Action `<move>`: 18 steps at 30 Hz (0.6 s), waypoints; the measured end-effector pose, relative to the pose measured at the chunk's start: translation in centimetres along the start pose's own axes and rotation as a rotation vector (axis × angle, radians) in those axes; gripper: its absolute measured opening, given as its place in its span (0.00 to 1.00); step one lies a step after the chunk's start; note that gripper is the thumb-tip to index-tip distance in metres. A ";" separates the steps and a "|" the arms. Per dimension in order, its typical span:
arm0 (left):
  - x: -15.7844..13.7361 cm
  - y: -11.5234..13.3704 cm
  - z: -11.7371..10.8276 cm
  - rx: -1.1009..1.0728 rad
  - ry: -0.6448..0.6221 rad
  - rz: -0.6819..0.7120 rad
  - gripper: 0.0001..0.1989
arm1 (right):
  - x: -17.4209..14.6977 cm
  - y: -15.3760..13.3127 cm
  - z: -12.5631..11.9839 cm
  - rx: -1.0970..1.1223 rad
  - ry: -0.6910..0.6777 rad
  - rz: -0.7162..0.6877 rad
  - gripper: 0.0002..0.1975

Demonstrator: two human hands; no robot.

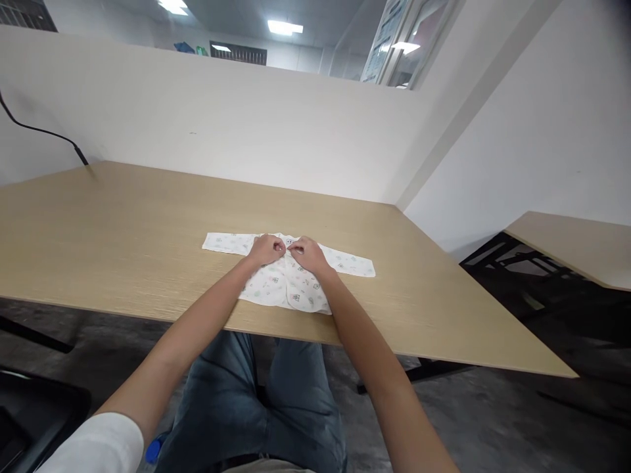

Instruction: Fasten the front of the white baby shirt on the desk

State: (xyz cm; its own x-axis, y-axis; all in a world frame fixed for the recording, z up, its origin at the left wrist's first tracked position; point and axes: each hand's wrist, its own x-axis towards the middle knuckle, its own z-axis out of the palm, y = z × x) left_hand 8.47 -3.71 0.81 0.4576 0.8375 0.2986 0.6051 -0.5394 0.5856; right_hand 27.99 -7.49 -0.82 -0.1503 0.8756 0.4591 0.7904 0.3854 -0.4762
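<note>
A small white long-sleeved baby shirt point(269, 287) with a scattered print lies spread on the wooden table point(148, 217), its sleeves stretched out to both sides. At the neckline, my left hand point(267, 248) pinches the front edge of the fabric. Just to its right, my right hand point(306, 253) pinches the facing edge, the fingertips of both hands almost meeting. Whatever small fastening may sit between the fingers is hidden. A front opening runs down the middle below my hands.
A white partition point(236, 125) stands along the table's far edge. A black cable point(44, 131) hangs at the left. Another table point(582, 243) is at the right, and a black chair point(39, 407) is at the lower left. A blue object point(155, 450) sits near my leg.
</note>
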 end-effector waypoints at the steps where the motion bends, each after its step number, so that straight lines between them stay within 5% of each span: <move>1: 0.0 -0.1 0.0 0.006 0.003 0.008 0.06 | 0.0 -0.1 0.0 -0.006 0.002 0.009 0.11; 18: -0.4 -0.1 0.0 0.016 0.038 0.060 0.11 | 0.1 1.0 0.3 0.177 0.065 -0.061 0.11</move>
State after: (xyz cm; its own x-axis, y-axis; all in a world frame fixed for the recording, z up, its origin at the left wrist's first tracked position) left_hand 8.23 -3.95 0.67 0.4685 0.8060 0.3618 0.5878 -0.5901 0.5534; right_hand 28.57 -6.97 -1.46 -0.1513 0.8303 0.5363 0.6633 0.4876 -0.5677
